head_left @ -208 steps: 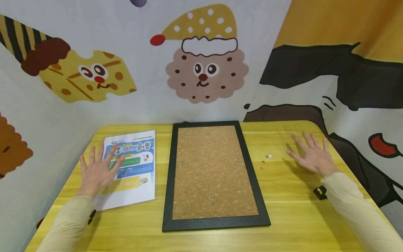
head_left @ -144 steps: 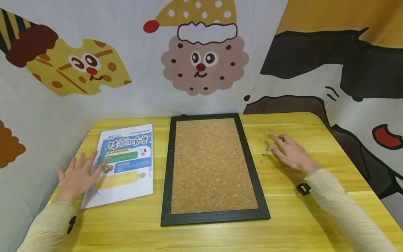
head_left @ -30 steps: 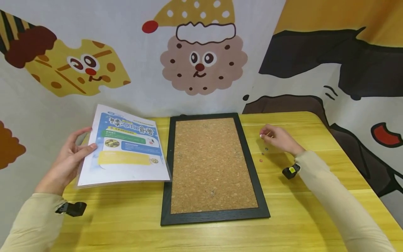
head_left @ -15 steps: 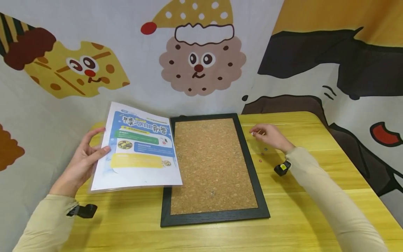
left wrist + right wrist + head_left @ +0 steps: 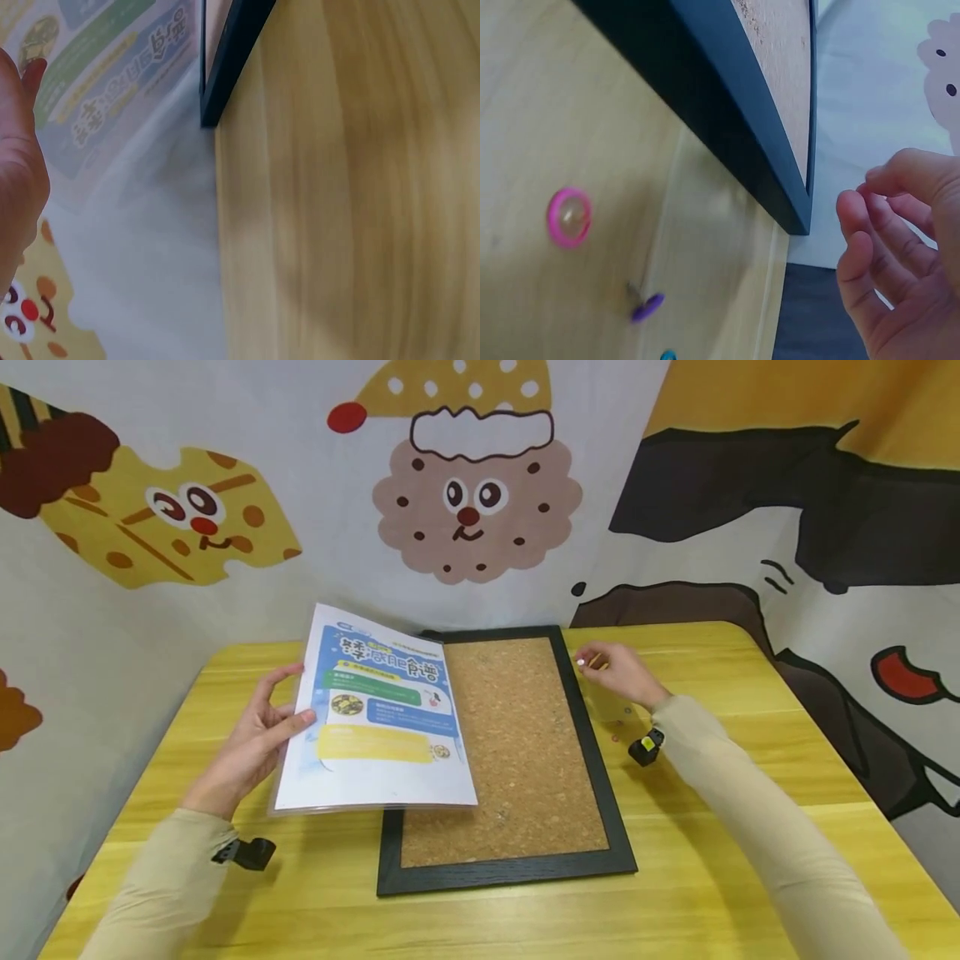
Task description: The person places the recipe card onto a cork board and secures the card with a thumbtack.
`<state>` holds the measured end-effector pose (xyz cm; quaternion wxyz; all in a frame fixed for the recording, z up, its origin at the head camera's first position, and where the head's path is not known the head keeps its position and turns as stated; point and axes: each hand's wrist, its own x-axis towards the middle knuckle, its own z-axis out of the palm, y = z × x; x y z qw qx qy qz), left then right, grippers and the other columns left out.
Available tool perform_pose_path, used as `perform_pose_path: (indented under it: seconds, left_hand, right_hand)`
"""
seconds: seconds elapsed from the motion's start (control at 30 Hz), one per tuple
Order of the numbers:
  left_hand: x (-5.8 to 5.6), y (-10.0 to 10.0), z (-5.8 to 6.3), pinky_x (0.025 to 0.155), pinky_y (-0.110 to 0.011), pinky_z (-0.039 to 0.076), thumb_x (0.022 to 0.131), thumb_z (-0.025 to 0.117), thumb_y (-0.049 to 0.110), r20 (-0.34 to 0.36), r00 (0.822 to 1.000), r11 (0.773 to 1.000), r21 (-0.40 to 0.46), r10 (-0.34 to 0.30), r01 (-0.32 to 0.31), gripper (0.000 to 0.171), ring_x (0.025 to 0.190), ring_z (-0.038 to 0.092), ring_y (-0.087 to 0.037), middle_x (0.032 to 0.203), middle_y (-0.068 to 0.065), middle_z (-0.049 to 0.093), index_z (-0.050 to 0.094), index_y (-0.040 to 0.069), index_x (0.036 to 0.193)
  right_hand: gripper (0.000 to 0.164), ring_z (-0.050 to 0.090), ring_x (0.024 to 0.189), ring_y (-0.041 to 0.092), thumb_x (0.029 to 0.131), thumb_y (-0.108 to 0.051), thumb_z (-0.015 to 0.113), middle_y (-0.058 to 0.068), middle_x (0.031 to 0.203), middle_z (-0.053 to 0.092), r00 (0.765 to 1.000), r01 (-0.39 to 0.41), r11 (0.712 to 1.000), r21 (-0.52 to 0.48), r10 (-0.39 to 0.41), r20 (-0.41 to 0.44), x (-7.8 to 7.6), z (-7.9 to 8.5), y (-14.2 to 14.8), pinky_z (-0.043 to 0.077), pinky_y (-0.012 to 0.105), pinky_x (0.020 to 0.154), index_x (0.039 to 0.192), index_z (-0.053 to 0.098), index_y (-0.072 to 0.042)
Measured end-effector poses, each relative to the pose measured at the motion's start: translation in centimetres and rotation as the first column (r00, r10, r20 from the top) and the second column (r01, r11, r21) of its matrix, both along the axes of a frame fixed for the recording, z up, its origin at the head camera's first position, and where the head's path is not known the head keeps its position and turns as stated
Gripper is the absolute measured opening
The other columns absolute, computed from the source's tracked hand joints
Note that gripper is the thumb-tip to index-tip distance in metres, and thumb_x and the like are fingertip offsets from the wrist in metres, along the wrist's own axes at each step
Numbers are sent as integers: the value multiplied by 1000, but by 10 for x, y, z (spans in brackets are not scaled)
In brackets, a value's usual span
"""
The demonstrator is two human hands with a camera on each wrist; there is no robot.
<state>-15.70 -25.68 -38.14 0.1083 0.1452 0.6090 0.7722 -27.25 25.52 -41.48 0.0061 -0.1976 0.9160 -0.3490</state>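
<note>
My left hand (image 5: 251, 747) grips the left edge of a laminated printed sheet (image 5: 360, 785), thumb on the front and fingers partly hidden behind it. The sheet is raised and tilted, overlapping the left part of a corkboard (image 5: 536, 760) with a black frame (image 5: 510, 878). In the left wrist view, the sheet's back (image 5: 112, 97) shows the print through it, mirrored. Close to the board's upper right corner, my right hand (image 5: 626, 675) pinches a small white thumbtack (image 5: 581, 662) between thumb and forefinger. In the right wrist view, the fingertips hide that tack.
On the yellow wooden table (image 5: 300, 910), right of the board, lie a pink thumbtack (image 5: 569, 217), a purple thumbtack (image 5: 646, 307) and a blue thumbtack (image 5: 668, 355). A cartoon-printed cloth (image 5: 330, 527) hangs behind the table's far edge.
My left hand has lifted the sheet off the table and carried it rightward over the board. My right hand has picked up the white thumbtack and moved left toward the board's frame.
</note>
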Motion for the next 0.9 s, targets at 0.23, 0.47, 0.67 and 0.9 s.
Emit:
perform_pose_path:
  seconds: [0.23, 0.47, 0.67, 0.9]
  left_hand:
    - [-5, 24, -10, 71, -38, 56, 98, 49, -4, 16, 1000, 999, -35, -10, 11, 64, 91, 69, -24, 111, -5, 68, 16, 20, 148]
    - [-11, 42, -22, 71, -39, 56, 98, 49, -5, 25, 998, 997, -58, -50, 51, 66, 91, 69, -24, 111, -4, 68, 13, 17, 148]
    - [-13, 56, -32, 74, -44, 55, 96, 51, -7, 48, 993, 991, -78, -105, 109, 70, 93, 68, -26, 114, -8, 66, 10, 16, 147]
    - [-12, 73, -43, 81, -45, 53, 95, 58, 2, 107, 990, 968, -219, -97, 119, 77, 96, 66, -28, 129, -32, 52, 7, 18, 150]
  right_hand:
    - [22, 61, 87, 28, 94, -7, 61, 16, 101, 66, 1000, -8, 1000, -9, 7, -25, -8, 4, -18, 50, 36, 66, 111, 65, 5]
    - [19, 62, 83, 26, 93, -7, 62, 14, 98, 67, 996, -39, 996, 84, 45, -75, -23, 3, -34, 50, 37, 66, 108, 66, 3]
    - [19, 61, 86, 25, 93, -8, 62, 13, 98, 67, 996, -59, 987, 150, 67, -53, -36, 6, -52, 50, 40, 74, 108, 66, 2]
    - [20, 61, 86, 22, 94, -10, 63, 10, 99, 67, 998, -53, 985, 165, 55, -9, -41, 10, -74, 52, 36, 71, 110, 66, 0]
